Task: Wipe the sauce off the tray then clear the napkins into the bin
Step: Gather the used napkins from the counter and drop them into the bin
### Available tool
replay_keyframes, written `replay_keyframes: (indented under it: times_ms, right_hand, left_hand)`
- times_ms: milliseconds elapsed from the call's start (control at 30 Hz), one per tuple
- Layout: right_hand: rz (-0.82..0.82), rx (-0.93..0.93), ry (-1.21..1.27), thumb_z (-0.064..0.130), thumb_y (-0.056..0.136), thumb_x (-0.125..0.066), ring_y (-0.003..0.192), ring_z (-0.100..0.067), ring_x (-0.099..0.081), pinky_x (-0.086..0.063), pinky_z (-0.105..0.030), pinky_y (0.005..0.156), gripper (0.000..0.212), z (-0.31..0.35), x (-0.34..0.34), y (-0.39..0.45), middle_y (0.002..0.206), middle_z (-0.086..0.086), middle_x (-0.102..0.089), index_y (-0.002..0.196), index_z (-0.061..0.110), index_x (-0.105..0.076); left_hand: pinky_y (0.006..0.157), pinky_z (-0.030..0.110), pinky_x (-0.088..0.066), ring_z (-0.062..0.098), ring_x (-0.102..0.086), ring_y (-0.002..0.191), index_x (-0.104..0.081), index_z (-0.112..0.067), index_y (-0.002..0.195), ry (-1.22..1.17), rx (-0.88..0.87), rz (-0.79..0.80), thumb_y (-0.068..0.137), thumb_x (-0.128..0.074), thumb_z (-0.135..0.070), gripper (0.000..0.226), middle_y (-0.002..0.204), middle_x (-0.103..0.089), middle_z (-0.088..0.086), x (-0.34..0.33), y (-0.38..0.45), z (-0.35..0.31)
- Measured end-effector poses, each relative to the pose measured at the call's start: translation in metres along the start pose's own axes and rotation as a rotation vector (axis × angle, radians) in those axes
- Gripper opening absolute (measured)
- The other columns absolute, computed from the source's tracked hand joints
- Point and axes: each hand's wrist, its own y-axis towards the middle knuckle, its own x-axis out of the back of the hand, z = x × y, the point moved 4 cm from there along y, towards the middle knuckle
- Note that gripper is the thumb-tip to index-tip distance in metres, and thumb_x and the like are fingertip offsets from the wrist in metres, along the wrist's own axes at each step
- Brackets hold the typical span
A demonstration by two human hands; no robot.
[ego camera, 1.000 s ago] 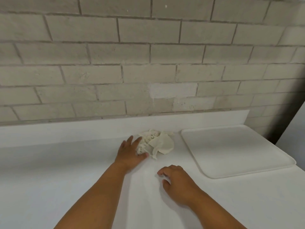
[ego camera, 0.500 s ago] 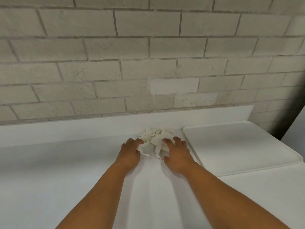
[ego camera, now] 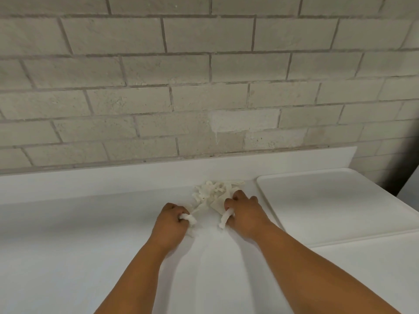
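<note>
Here, both hands' fingers clench crumpled napkins (ego camera: 213, 191) on a white counter (ego camera: 68, 245) below a brick wall (ego camera: 158, 87).

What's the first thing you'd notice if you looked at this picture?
Two bare arms reach to the middle of a white counter, where the left hand and the right hand each grip part of a crumpled pile of white napkins. Just to the right lies a big white tray, with no sauce to be seen on it. Behind everything rises a pale brick wall.
</note>
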Motion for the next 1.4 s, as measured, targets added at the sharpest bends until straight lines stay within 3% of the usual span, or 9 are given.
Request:
replay_keyframes:
  times_ms: [167,267,433,600,767,933,1067,1200,1400]
  right_hand:
    - [-0.142,0.012,0.378,0.011,0.077,-0.063,0.09,-0.019,-0.05,-0.04,-0.017,0.072,0.016,-0.015,0.001,-0.029,0.108,0.007,-0.049,0.088,0.021,-0.068]
    - [-0.166,-0.039,0.617,-0.001,0.071,-0.067,0.082,-0.006,-0.054,-0.039,-0.006,0.065,0.021,-0.02,0.009,-0.052,0.096,0.009,-0.051,0.076,0.019,-0.068]
    - [-0.179,-0.073,0.687,-0.001,0.07,-0.067,0.082,0.001,-0.056,-0.039,-0.005,0.067,0.038,-0.024,0.023,-0.087,0.09,0.015,-0.057,0.063,0.035,-0.058]
    - [-0.182,-0.11,0.793,-0.003,0.065,-0.065,0.08,-0.01,-0.063,-0.044,-0.009,0.065,0.031,-0.026,0.039,-0.128,0.088,0.012,-0.063,0.066,0.028,-0.064]
    - [-0.152,-0.122,0.905,0.015,0.053,-0.068,0.076,-0.009,-0.066,-0.045,-0.01,0.062,0.016,-0.028,0.058,-0.174,0.09,0.007,-0.064,0.066,0.024,-0.065]
    - [-0.178,-0.189,1.054,-0.01,0.074,-0.063,0.078,-0.012,-0.074,-0.052,-0.029,0.066,0.023,-0.048,0.071,-0.222,0.089,-0.001,-0.065,0.07,0.012,-0.065]
    - [-0.192,-0.249,1.081,-0.013,0.069,-0.066,0.082,-0.018,-0.074,-0.056,-0.04,0.073,0.03,-0.077,0.084,-0.264,0.086,-0.002,-0.07,0.067,0.017,-0.066]
    - [-0.217,-0.291,1.015,-0.009,0.067,-0.077,0.079,-0.017,-0.072,-0.055,-0.03,0.068,0.032,-0.109,0.103,-0.311,0.081,0.004,-0.072,0.066,0.022,-0.067]
    - [-0.227,-0.358,0.98,-0.009,0.07,-0.079,0.07,-0.005,-0.07,-0.051,-0.015,0.064,0.017,-0.162,0.134,-0.392,0.077,0.003,-0.071,0.076,0.004,-0.069]
  left_hand:
    - [0.046,0.018,-0.044,0.014,-0.053,0.051,-0.069,-0.012,0.077,-0.274,0.139,-0.053,0.083,-0.061,-0.008,0.011,0.067,-0.062,0.005,0.007,-0.008,-0.005]
    - [0.057,0.024,-0.047,0.011,-0.055,0.049,-0.072,-0.012,0.083,-0.341,0.125,-0.053,0.083,-0.066,-0.011,0.006,0.069,-0.065,0.005,0.011,-0.015,-0.016]
    - [0.067,0.032,-0.048,0.019,-0.061,0.062,-0.074,-0.016,0.079,-0.4,0.113,-0.017,0.083,-0.071,-0.017,0.005,0.072,-0.068,0.007,0.016,-0.03,-0.039]
    - [0.07,0.033,-0.048,0.021,-0.066,0.066,-0.074,-0.014,0.077,-0.41,0.126,0.017,0.082,-0.072,-0.018,0.007,0.076,-0.068,0.008,0.009,-0.048,-0.055]
    - [0.066,0.03,-0.049,0.02,-0.068,0.066,-0.074,-0.013,0.08,-0.419,0.131,0.055,0.081,-0.073,-0.018,0.005,0.076,-0.07,0.005,-0.005,-0.079,-0.074]
    - [0.063,0.027,-0.046,0.019,-0.066,0.064,-0.075,-0.014,0.076,-0.49,0.096,0.1,0.081,-0.073,-0.018,0.006,0.069,-0.067,0.001,-0.022,-0.115,-0.104]
    - [0.068,0.031,-0.047,0.015,-0.063,0.062,-0.073,-0.009,0.075,-0.528,0.064,0.196,0.082,-0.073,-0.018,0.011,0.067,-0.064,0.002,-0.049,-0.145,-0.138]
    - [0.065,0.024,-0.051,0.012,-0.064,0.062,-0.074,-0.008,0.078,-0.54,0.002,0.353,0.083,-0.071,-0.014,0.009,0.069,-0.067,0.0,-0.091,-0.177,-0.178]
    - [0.06,0.023,-0.048,0.014,-0.063,0.061,-0.074,-0.01,0.075,-0.555,-0.051,0.522,0.081,-0.072,-0.013,0.007,0.069,-0.067,-0.001,-0.158,-0.216,-0.228]
